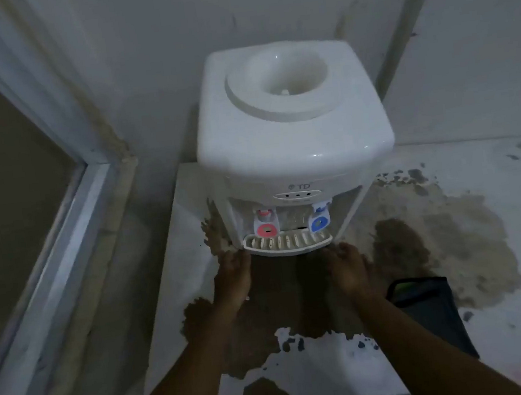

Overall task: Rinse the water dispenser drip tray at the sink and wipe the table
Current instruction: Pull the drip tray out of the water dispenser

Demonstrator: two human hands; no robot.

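Fingertips of left hand (233, 276) and right hand (348, 263) lost in shadow below drip tray (287, 243); contact unclear. Dark cloth (431, 311) partly covered by right forearm. Dispenser (289, 122) indicator markings too small to read.

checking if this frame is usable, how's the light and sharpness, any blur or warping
Head view: dim, flat light; the table and both forearms read dark. Left hand and right hand are soft, the drip tray fairly legible. Wide-angle lens bends the window frame; small glare at the bottom edge.
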